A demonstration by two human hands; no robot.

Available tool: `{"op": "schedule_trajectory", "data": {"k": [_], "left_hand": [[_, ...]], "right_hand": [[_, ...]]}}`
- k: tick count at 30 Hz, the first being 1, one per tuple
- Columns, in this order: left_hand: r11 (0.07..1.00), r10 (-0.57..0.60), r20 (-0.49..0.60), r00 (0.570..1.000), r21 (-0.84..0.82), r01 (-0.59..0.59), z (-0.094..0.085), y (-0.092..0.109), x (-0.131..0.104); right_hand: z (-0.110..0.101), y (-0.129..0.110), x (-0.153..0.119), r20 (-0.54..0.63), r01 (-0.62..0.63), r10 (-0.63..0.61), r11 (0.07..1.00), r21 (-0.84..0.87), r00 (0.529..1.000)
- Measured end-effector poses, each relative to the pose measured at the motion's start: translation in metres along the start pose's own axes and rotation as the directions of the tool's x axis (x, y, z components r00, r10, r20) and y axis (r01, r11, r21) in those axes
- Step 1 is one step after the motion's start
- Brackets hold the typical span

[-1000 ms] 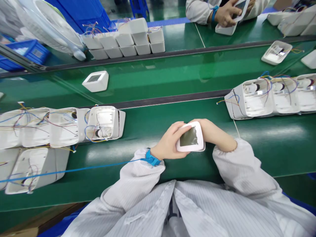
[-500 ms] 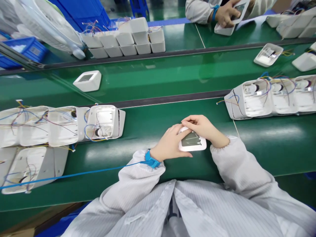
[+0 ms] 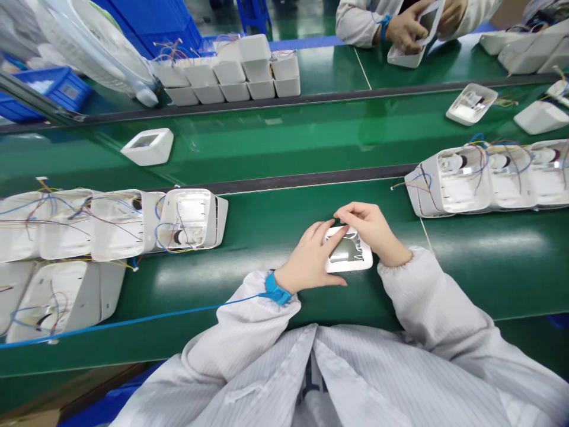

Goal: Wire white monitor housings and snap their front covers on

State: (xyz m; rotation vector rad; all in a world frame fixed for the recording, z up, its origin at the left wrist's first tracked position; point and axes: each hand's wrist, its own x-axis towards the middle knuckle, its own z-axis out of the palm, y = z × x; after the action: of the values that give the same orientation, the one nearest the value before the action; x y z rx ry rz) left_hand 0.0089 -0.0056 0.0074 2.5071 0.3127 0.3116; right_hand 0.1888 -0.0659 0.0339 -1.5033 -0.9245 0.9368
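A white casing with a dark screen [image 3: 351, 249] lies on the green bench in front of me, wavy bright patches on its screen. My left hand [image 3: 311, 255], with a blue wrist strap [image 3: 276, 289], holds it from the left. One finger lies across the screen, and the thumb is by the near edge. At the casing's far right corner is my right hand [image 3: 371, 231], its thumb and forefinger pinched together just above the far edge. Whatever lies between those fingertips is too small to make out.
Open white housings with wires stand to the left [image 3: 191, 219] and right [image 3: 462, 181]. A white screened casing [image 3: 149, 146] and an open white shell [image 3: 472, 104] sit on the green strip beyond. Across it, a co-worker's hands [image 3: 406, 29] hold another casing. A blue cord [image 3: 178, 314] trails left.
My right hand's pinched fingers have shifted slightly from my left fingertips. The screen's bright patches have changed shape. On the far strip, the white casing and shells have slid left.
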Motion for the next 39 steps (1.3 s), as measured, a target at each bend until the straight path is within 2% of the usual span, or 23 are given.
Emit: {"op": "schedule_trajectory", "data": {"k": [3, 5, 8, 10, 13, 16, 18, 20, 25, 33, 39], "left_hand": [[1.0, -0.03, -0.035, 0.999, -0.005, 0.03, 0.003, 0.002, -0.001], [0.999, -0.044, -0.116, 0.992, 0.002, 0.044, 0.006, 0.001, -0.001], [0.995, -0.048, -0.3, 0.953, 0.072, 0.073, 0.01, -0.002, -0.001], [0.993, -0.025, -0.357, 0.934, 0.096, 0.064, 0.008, -0.004, -0.001], [0.997, -0.066, -0.373, 0.926, -0.06, 0.046, -0.002, -0.007, -0.001], [0.911, -0.288, -0.333, 0.898, -0.385, 0.149, -0.012, -0.01, -0.001], [0.844, -0.383, -0.269, 0.884, -0.49, 0.217, -0.015, -0.011, -0.001], [0.848, -0.384, -0.265, 0.884, -0.48, 0.225, -0.016, -0.012, -0.002], [0.915, -0.322, -0.361, 0.875, -0.354, 0.191, -0.014, -0.006, -0.003], [0.953, -0.269, -0.318, 0.909, -0.224, 0.203, -0.017, 0.001, -0.005], [0.97, -0.218, -0.334, 0.917, -0.173, 0.168, -0.016, -0.001, -0.006]], "right_hand": [[0.002, 0.003, -0.001, -0.098, 0.097, -0.102, 0.994, -0.049, 0.99], [0.002, 0.005, -0.001, -0.125, 0.124, -0.143, 0.981, -0.15, 0.982], [0.001, 0.008, -0.001, -0.107, 0.076, -0.118, 0.939, -0.335, 0.987], [0.0, 0.009, -0.001, -0.062, 0.035, -0.066, 0.916, -0.4, 0.996], [-0.002, 0.01, -0.001, -0.03, 0.047, -0.063, 0.921, -0.386, 0.998], [-0.001, 0.011, -0.003, -0.001, 0.132, -0.141, 0.932, -0.338, 0.99], [-0.001, 0.011, -0.004, 0.019, 0.19, -0.194, 0.928, -0.319, 0.981], [-0.001, 0.011, -0.005, 0.033, 0.234, -0.236, 0.918, -0.319, 0.971], [-0.001, 0.008, -0.007, 0.077, 0.271, -0.261, 0.884, -0.382, 0.962], [0.005, 0.001, -0.013, -0.023, 0.246, -0.291, 0.844, -0.477, 0.956], [0.005, -0.001, -0.015, -0.013, 0.293, -0.355, 0.789, -0.54, 0.935]]}}
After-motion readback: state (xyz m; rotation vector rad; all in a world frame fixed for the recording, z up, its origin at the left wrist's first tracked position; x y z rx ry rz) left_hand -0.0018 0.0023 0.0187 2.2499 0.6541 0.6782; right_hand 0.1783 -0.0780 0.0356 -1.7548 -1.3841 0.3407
